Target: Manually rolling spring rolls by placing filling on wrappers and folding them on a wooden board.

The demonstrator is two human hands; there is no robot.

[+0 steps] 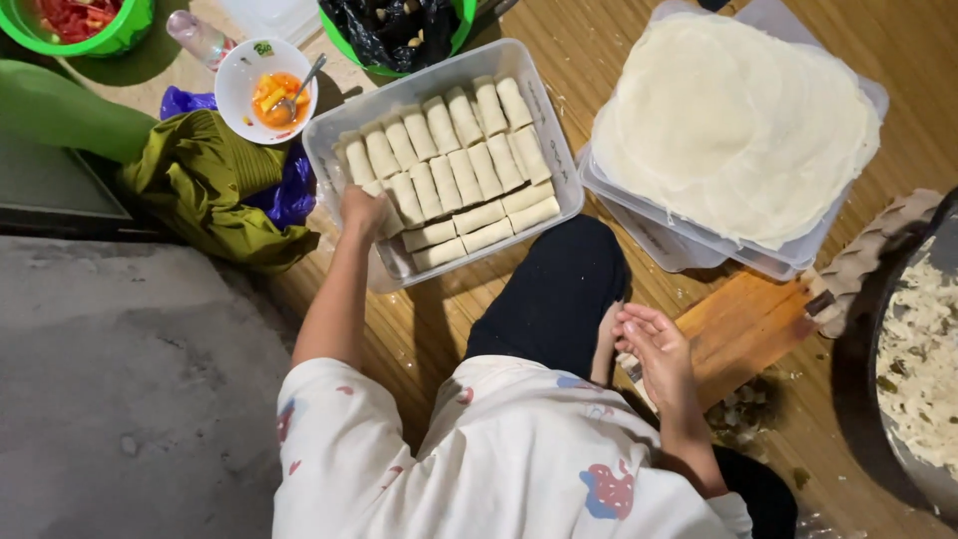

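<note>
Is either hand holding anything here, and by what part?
The left hand rests on a roll in the clear tray; the grip itself is hidden. The right hand holds nothing, palm open.

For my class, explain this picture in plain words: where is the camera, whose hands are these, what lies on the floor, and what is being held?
There is one picture, taken by a camera worn on a person's head, looking down. No machine is involved: a person seated on a woven mat works with bare hands.

The left hand reaches into a clear plastic tub and rests on a pale rolled wrap at the end of the rows of rolls; whether it grips it is hard to tell. The right hand is open, holding nothing, beside a wooden board.

Around them lie a stack of round thin wrappers on a plastic tray, a pan of pale filling, a white bowl with a spoon and a green cloth.
</note>
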